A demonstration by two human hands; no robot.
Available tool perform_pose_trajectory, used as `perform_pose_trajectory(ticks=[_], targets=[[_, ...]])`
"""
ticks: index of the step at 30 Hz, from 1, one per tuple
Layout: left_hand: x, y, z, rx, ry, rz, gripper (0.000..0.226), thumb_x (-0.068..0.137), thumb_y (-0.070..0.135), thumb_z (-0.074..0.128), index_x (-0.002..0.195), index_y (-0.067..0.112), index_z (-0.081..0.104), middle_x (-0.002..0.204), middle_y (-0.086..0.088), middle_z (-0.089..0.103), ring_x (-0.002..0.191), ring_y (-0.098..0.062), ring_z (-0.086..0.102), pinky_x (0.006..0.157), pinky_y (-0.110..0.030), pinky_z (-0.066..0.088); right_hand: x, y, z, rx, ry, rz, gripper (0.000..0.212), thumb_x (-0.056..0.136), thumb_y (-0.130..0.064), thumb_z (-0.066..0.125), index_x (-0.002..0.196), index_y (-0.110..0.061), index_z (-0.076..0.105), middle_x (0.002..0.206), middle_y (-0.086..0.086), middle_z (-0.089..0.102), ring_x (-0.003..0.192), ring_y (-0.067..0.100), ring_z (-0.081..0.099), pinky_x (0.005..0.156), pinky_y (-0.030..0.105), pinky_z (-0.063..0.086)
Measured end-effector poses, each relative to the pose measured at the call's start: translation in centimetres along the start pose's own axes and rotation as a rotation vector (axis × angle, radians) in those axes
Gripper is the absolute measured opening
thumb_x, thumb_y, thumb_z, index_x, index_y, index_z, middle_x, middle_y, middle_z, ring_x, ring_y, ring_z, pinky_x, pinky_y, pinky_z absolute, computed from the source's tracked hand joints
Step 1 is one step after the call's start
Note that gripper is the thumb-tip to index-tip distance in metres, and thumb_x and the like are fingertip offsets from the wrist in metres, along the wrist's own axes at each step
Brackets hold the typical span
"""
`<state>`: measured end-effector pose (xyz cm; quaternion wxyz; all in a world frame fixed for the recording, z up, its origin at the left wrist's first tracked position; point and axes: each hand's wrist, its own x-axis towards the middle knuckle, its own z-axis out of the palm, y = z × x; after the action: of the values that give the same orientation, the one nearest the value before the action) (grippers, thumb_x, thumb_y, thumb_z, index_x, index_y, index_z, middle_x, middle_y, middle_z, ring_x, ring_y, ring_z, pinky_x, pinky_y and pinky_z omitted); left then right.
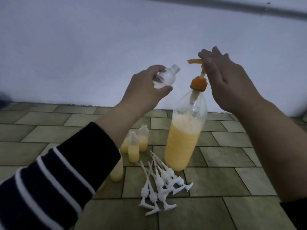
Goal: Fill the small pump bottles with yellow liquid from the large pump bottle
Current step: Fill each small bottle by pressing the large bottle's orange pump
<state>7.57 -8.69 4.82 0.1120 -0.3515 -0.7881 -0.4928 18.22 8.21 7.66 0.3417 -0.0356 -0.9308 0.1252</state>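
Note:
The large clear bottle (181,143) stands on the tiled floor, over half full of yellow liquid, with an orange pump (198,83) raised on its stem. My right hand (227,80) rests on the back of the orange pump head, whose spout (194,61) points left. My left hand (146,87) grips an empty small clear bottle (49,75), tilted, its open neck up and to the right, a little left of and below the spout. Three small bottles (133,150) partly filled with yellow stand left of the large bottle, without caps.
Several white pump tops (162,183) with long tubes lie in a heap on the floor in front of the large bottle. Another yellow-filled small bottle (117,171) stands partly behind my striped left sleeve. A pale wall rises just behind the tiles.

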Motion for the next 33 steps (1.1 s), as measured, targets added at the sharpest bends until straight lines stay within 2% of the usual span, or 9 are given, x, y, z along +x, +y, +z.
perform_pose_trajectory(ticks=[4,8,10,16,22,25,29,31,33], targets=[[0.9,0.4,0.3,0.029,-0.009,0.066,0.045,0.081,0.031,0.069,0.123,0.028,0.055,0.110,0.006,0.059,0.094,-0.010,0.055,0.078,-0.016,0.042,-0.2,-0.3,0.1,0.065,0.018,-0.011,0.053,0.100,-0.044,0.018,0.140,-0.019,0.042,0.147,-0.001,0.042,0.143,0.010,0.019,0.117,0.024,0.010],[1.5,0.8,0.1,0.006,-0.026,0.127,0.047,0.080,0.029,0.071,0.124,0.030,0.055,0.108,0.008,0.059,0.089,-0.008,0.057,0.074,-0.007,0.039,-0.1,-0.4,0.7,0.057,0.025,0.003,0.057,0.097,-0.047,0.019,0.141,-0.016,0.040,0.149,-0.001,0.039,0.144,0.010,0.017,0.110,0.012,0.004],[1.4,1.0,0.2,0.022,-0.049,0.164,0.050,0.081,0.030,0.070,0.128,0.030,0.053,0.109,0.007,0.059,0.088,-0.009,0.056,0.078,-0.010,0.039,0.0,-0.3,0.9,0.044,0.033,-0.007,0.059,0.097,-0.049,0.019,0.141,-0.017,0.040,0.149,-0.001,0.038,0.144,0.009,0.016,0.106,0.006,0.001],[1.6,1.7,-0.2,0.188,-0.048,0.277,0.049,0.085,0.030,0.065,0.131,0.029,0.050,0.114,0.009,0.059,0.089,-0.008,0.048,0.085,-0.022,0.039,-0.3,-0.3,1.7,0.102,0.134,0.038,0.056,0.096,-0.049,0.024,0.135,-0.016,0.046,0.143,-0.002,0.045,0.144,0.014,0.018,0.109,0.013,0.011],[1.3,1.4,0.2,0.272,-0.060,0.287,0.048,0.084,0.026,0.065,0.130,0.025,0.051,0.120,0.006,0.060,0.105,-0.016,0.052,0.095,-0.032,0.040,-1.1,-0.8,3.7,0.240,0.250,0.087,0.048,0.098,-0.041,0.028,0.123,-0.010,0.056,0.126,0.000,0.057,0.142,0.019,0.026,0.112,0.044,0.027],[1.1,1.2,0.2,0.296,-0.075,0.285,0.047,0.084,0.027,0.065,0.129,0.024,0.052,0.120,0.004,0.060,0.104,-0.021,0.054,0.094,-0.038,0.042,-1.2,-0.8,3.8,0.272,0.218,0.070,0.043,0.101,-0.033,0.029,0.114,-0.005,0.059,0.114,0.004,0.062,0.140,0.017,0.029,0.112,0.044,0.028],[1.4,1.9,-0.5,0.332,-0.054,0.293,0.047,0.085,0.029,0.064,0.130,0.025,0.051,0.119,0.005,0.060,0.104,-0.020,0.054,0.094,-0.038,0.042,-0.5,-1.3,2.2,0.331,0.153,0.086,0.048,0.102,-0.034,0.026,0.108,0.003,0.057,0.096,0.023,0.062,0.129,-0.005,0.028,0.113,0.037,0.024],[1.5,2.3,-0.6,0.331,-0.038,0.305,0.045,0.084,0.029,0.064,0.128,0.024,0.052,0.116,0.005,0.060,0.102,-0.020,0.054,0.093,-0.038,0.043,-0.3,-1.5,2.2,0.324,0.216,0.086,0.046,0.102,-0.035,0.026,0.109,-0.004,0.059,0.088,0.013,0.063,0.129,-0.007,0.028,0.113,0.040,0.024],[1.4,2.3,-0.4,0.316,-0.038,0.303,0.044,0.084,0.028,0.064,0.126,0.023,0.053,0.114,0.005,0.061,0.102,-0.021,0.054,0.092,-0.039,0.043,-0.4,-1.6,3.0,0.315,0.292,0.090,0.042,0.101,-0.033,0.029,0.111,-0.008,0.061,0.090,-0.005,0.060,0.137,0.008,0.029,0.113,0.042,0.026]])
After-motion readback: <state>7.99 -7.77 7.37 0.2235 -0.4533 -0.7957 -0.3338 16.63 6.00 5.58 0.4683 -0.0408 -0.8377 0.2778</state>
